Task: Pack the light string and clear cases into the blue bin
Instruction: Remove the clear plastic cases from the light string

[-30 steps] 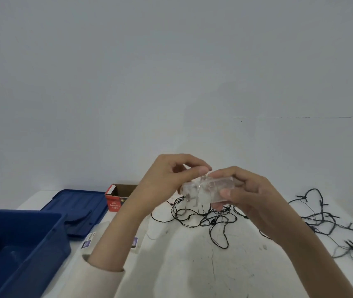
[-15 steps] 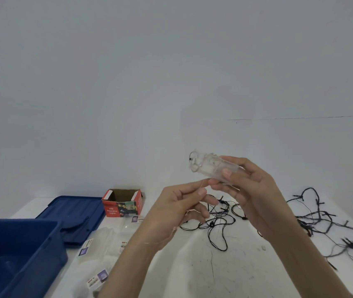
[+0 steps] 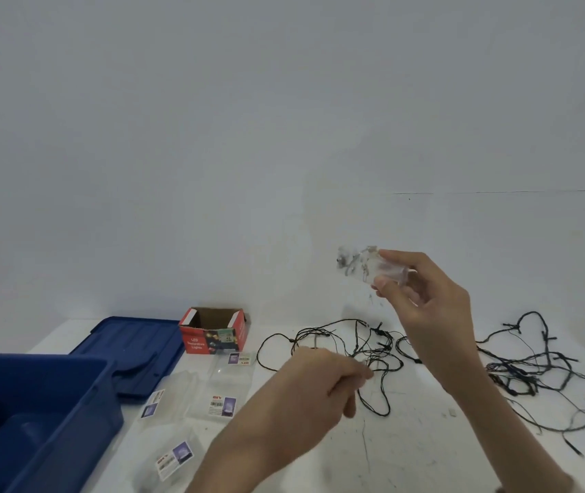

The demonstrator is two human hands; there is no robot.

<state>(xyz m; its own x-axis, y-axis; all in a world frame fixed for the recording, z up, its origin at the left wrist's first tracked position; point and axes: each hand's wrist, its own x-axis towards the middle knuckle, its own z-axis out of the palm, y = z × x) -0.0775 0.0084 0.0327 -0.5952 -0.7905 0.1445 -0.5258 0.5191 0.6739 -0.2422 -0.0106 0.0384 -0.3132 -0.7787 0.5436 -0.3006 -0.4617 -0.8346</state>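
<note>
My right hand [image 3: 422, 300] holds a small clear case [image 3: 385, 270] up in front of the wall, with silvery wire bunched at its left end. Faint strands hang below the case toward my left hand [image 3: 319, 382]. That hand hovers low over the table, blurred, fingertips pinched together as if on the fine wire. The black light string [image 3: 358, 350] lies tangled on the white table behind my hands and spreads to the right [image 3: 533, 368]. Three clear cases [image 3: 225, 396] with labels lie flat beside the open blue bin [image 3: 35, 362] at the left.
The bin's blue lid [image 3: 131, 346] lies behind the bin. An open red cardboard box [image 3: 212, 332] stands by the wall next to the lid. The table [image 3: 426, 439] ends at the plain wall behind.
My left hand has let go of the held case's end and dropped down and away from it. My right hand has lifted the case higher and to the right.
</note>
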